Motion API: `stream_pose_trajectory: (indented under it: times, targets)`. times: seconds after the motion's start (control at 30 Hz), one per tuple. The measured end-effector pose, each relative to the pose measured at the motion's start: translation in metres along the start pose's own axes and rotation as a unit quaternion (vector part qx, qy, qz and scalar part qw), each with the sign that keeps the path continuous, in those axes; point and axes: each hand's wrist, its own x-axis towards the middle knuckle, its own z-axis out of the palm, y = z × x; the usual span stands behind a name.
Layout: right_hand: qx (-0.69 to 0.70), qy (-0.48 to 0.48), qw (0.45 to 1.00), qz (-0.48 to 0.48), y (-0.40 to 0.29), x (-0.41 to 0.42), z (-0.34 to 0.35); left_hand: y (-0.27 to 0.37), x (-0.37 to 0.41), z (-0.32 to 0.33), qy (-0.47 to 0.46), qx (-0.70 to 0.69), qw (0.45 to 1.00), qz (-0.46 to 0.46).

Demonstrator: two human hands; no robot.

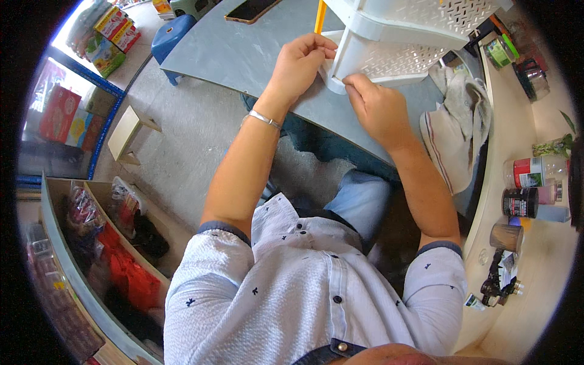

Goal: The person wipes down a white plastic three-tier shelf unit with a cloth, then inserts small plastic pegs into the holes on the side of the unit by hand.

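Note:
A white plastic rack [365, 54] with perforated panels stands on the grey tabletop [228, 54], cut off by the top of the view. My left hand [303, 64] is at the rack's left side, its thumb and fingers pinched against the edge near the corner post. Its fingertips are partly hidden by the post. My right hand [378, 107] grips the rack's low front rim by the rounded corner, thumb below and fingers bent over the edge. A yellow-orange upright strip [320, 17] rises just behind my left hand.
A phone [251, 10] lies at the table's far edge. A crumpled grey towel [456, 123] lies right of the rack. Jars and bottles [520, 203] line a pale shelf at right. A blue stool [173, 39], a small wooden stool [130, 137] and an open drawer [107, 246] are leftward.

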Motion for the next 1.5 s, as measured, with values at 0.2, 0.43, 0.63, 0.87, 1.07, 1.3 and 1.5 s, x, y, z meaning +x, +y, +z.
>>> stream_pose_trajectory:
  times: [0.2, 0.43, 0.63, 0.87, 1.07, 1.3, 1.5]
  targets:
    - [0.094, 0.008, 0.996, 0.006, 0.011, 0.004, 0.001, -0.004, 0.002, -0.001, -0.001, 0.022, 1.0, 0.005]
    - [0.043, -0.01, 0.999, 0.027, 0.007, 0.003, 0.003, -0.005, 0.001, 0.002, 0.002, 0.015, 1.0, 0.019]
    - [0.012, -0.014, 0.999, 0.036, 0.003, 0.002, 0.007, -0.003, 0.0, 0.001, 0.005, 0.037, 0.999, 0.024]
    - [0.006, -0.03, 0.998, 0.055, 0.0, 0.002, 0.006, -0.002, -0.001, 0.003, 0.012, 0.054, 0.998, 0.019]
    - [-0.003, -0.019, 0.999, 0.051, 0.003, 0.002, 0.009, -0.004, 0.0, 0.003, 0.01, 0.061, 0.998, 0.016]
    - [-0.01, -0.007, 0.999, 0.047, 0.0, 0.002, 0.008, -0.008, 0.001, 0.003, 0.011, 0.07, 0.997, 0.032]
    - [0.009, 0.004, 0.999, 0.049, 0.0, 0.002, 0.01, -0.01, 0.001, 0.003, 0.012, 0.062, 0.998, 0.027]
